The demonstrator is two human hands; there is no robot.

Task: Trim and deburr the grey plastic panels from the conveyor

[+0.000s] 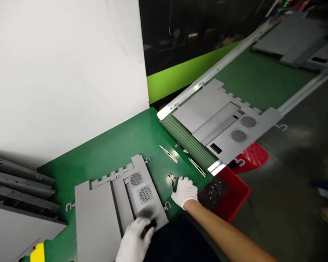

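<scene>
Flat panel (98, 214) on the table (109, 145), left of the tweezers (168, 154), right of stacked panels (22, 185).

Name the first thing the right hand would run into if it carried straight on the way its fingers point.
Most likely the red-handled pliers, lying on the green table just off the fingertips of the right hand; whether they already touch is unclear.

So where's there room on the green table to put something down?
Between the white wall and the nearer gray panel, bare green tabletop shows. It's crowded around the right hand, with pliers, tweezers and the red bin close by. Gray parts crowd the left end.
</scene>
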